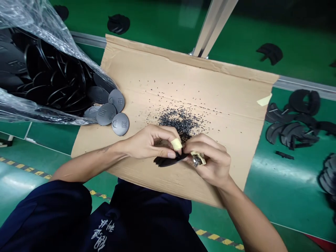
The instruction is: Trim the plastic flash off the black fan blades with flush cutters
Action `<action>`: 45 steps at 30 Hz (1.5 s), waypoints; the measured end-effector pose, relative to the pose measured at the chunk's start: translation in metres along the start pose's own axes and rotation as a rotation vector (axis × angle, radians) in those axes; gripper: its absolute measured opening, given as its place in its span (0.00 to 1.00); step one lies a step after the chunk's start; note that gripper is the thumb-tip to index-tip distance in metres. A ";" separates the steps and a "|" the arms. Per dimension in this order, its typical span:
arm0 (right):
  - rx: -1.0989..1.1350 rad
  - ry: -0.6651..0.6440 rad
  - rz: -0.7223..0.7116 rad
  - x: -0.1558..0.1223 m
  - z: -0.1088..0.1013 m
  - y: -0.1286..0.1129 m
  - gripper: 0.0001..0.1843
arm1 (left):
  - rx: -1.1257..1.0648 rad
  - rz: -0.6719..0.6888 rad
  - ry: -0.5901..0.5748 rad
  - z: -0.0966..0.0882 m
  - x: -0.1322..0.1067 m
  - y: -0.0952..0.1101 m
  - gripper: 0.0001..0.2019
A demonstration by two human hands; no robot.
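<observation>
My left hand (152,142) pinches a flat black round plastic piece (168,161) by its edge, a taped fingertip on top. My right hand (208,157) is closed round a small tool (197,160) with a tape-wrapped handle, its tip against the piece's rim. Both hands work over a sheet of brown cardboard (183,80), just below a heap of fine black shavings (180,120).
A clear plastic bag (42,70) full of black discs lies at the left, with several grey discs (112,112) spilled at its mouth. Black trimmed offcuts (294,119) pile up on the green surface at right. A metal post (212,26) rises behind the cardboard.
</observation>
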State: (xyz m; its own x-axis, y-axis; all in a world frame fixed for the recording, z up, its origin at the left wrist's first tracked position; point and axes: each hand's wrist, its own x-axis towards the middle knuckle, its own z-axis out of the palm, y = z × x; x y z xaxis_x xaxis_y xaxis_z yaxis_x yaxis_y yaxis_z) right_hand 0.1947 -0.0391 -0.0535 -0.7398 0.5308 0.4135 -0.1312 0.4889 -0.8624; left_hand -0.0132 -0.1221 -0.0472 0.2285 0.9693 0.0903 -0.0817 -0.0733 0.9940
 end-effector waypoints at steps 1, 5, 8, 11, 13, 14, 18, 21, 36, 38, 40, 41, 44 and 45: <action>0.011 -0.001 0.002 0.001 0.000 -0.001 0.02 | 0.001 0.008 -0.020 0.000 0.000 0.000 0.06; 0.019 0.026 -0.002 0.002 0.002 -0.004 0.01 | -0.036 0.031 -0.010 -0.001 -0.001 -0.002 0.08; -0.068 0.131 0.007 0.001 0.003 -0.004 0.03 | -0.097 0.022 0.058 0.002 -0.002 -0.005 0.18; -0.136 0.226 0.005 -0.001 0.002 -0.003 0.06 | -0.028 0.087 0.141 0.009 -0.002 -0.009 0.26; -0.135 0.206 0.017 0.000 -0.001 -0.003 0.06 | 0.146 0.169 0.245 0.013 -0.002 -0.012 0.23; -0.128 0.172 0.029 0.001 -0.003 -0.003 0.06 | 0.240 0.211 0.295 0.014 -0.002 -0.013 0.19; -0.172 0.057 0.080 0.004 -0.015 -0.001 0.06 | 0.454 0.313 0.368 0.013 -0.002 -0.014 0.11; -0.358 0.034 0.022 0.003 -0.021 0.005 0.08 | 0.499 0.338 0.342 0.010 -0.002 -0.015 0.13; -0.794 0.000 -0.121 -0.005 -0.018 0.013 0.08 | 0.509 0.391 0.306 0.009 -0.002 -0.020 0.13; -0.865 0.017 -0.150 -0.005 -0.017 0.011 0.07 | 0.488 0.395 0.306 0.010 -0.002 -0.021 0.13; -0.918 0.025 -0.164 -0.005 -0.017 0.009 0.07 | 0.479 0.407 0.309 0.010 -0.001 -0.022 0.13; -0.918 0.025 -0.161 -0.005 -0.017 0.008 0.07 | 0.478 0.413 0.310 0.010 -0.001 -0.023 0.13; -0.764 0.007 -0.111 -0.006 -0.018 0.008 0.07 | 0.485 0.424 0.308 0.009 0.000 -0.021 0.13; -0.691 0.003 -0.089 -0.006 -0.018 0.008 0.08 | 0.492 0.423 0.305 0.009 0.001 -0.020 0.13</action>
State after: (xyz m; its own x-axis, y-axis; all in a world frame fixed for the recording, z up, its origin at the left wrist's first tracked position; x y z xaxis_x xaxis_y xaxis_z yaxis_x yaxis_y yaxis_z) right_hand 0.2102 -0.0261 -0.0579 -0.7440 0.4698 0.4751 0.2599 0.8586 -0.4418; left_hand -0.0030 -0.1219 -0.0666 -0.0131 0.8514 0.5244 0.3602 -0.4852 0.7968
